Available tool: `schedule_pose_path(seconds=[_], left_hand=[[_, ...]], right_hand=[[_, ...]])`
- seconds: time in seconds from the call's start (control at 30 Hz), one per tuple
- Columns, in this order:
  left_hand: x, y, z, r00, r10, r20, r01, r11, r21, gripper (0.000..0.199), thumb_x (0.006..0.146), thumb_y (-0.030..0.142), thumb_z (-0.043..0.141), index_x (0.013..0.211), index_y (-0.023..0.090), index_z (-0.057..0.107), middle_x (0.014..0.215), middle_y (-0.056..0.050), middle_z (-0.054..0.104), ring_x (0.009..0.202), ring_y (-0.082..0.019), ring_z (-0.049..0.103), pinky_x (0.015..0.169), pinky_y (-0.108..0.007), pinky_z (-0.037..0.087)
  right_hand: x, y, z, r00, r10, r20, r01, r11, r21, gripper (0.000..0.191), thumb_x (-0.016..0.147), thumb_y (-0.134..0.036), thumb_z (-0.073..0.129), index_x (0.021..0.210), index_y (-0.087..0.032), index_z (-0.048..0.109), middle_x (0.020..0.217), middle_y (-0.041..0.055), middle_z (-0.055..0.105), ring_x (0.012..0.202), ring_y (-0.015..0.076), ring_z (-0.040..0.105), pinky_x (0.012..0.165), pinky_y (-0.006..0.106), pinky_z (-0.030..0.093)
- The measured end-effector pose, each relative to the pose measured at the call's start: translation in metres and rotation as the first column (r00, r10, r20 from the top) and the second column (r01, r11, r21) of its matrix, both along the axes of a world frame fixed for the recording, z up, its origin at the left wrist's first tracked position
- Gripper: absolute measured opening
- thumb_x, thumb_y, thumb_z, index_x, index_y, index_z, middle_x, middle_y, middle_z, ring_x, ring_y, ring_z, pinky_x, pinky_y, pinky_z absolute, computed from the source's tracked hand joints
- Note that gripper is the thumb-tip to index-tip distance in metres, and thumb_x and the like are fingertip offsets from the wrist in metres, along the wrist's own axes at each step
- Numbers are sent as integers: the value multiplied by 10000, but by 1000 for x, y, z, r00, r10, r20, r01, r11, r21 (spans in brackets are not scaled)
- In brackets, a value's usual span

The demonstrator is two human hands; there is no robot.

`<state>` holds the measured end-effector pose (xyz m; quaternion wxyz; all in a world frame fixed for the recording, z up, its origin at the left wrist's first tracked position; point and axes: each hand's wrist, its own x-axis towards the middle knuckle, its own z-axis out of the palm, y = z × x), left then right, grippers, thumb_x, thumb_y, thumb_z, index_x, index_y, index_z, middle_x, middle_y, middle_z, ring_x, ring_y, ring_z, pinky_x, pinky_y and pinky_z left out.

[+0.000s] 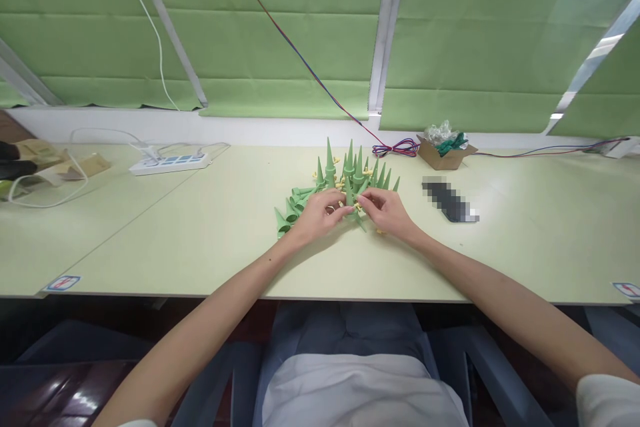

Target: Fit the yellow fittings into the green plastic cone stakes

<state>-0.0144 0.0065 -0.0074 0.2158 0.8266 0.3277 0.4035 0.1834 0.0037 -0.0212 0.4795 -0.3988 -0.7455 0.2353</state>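
In the head view, my left hand (321, 215) and my right hand (386, 211) come together over the middle of the table. Between their fingertips is a green pointed cone (349, 193), tip upward. Both hands are closed on it in a pinch. Small yellow bits show by the fingers, too small to make out. Behind and beside the hands is a cluster of similar green cones (330, 163), several upright with yellow parts among them. Other green cones (284, 220) lie tilted left of my left hand. The fingers partly hide the held cone's lower end.
A dark phone-like object (447, 200), partly pixelated, lies right of my right hand. Behind it stands a small cardboard box (443, 157) with clear plastic and green material. A coiled red-blue cable (395, 148) lies at the back. At left are a white power strip (170, 163) and brown packaging (85, 167).
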Motion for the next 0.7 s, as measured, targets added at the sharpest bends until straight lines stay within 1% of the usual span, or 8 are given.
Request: schedule_pose_path(seconds=[0.1,0.2,0.3,0.43,0.6,0.7], left_hand=[[-1,2,-3,1000,-17,4,17,994,105,234,905,301,622,726,154,591,801,-34,569,687,-125,545,557,-224,444],[-2,4,-6,999,-42,4,40,987,156,185,908,289,627,780,155,622,856,-45,582,702,-122,550,568,-221,466],[-1,3,-7,998,-56,20,53,990,133,178,905,279,628,776,156,622,869,-45,575,711,-121,557,571,-220,485],[1,1,-4,998,-29,51,25,996,80,169,897,276,622,776,159,625,869,-46,571,725,-129,566,581,-228,504],[3,-1,0,997,26,67,-28,999,25,155,889,307,615,833,167,647,892,-57,602,753,-147,584,595,-243,517],[4,-3,2,994,38,103,-36,999,-26,196,873,363,640,864,168,660,915,-67,625,775,-157,605,624,-256,535]], right_hand=[[-1,1,0,1000,-8,-29,7,999,-37,342,888,-476,559,740,-171,600,606,-8,515,526,105,387,497,257,299],[-1,1,1,1000,-2,-30,-1,997,-75,344,878,-474,562,708,-175,578,578,-11,505,512,105,395,485,254,299],[-1,2,1,1000,-1,-31,-2,996,-95,337,872,-447,560,666,-181,549,536,-19,477,494,104,389,477,252,297],[-3,2,0,998,-36,-61,31,995,-90,340,880,-459,563,676,-188,544,516,-24,467,488,109,390,478,255,298],[-4,1,0,999,-30,-17,29,996,-79,476,926,-566,491,625,-199,470,509,-27,434,493,109,371,493,262,301],[-3,1,0,1000,-22,20,23,997,-68,519,945,-593,452,609,-196,450,513,-28,416,504,109,368,507,264,302]])
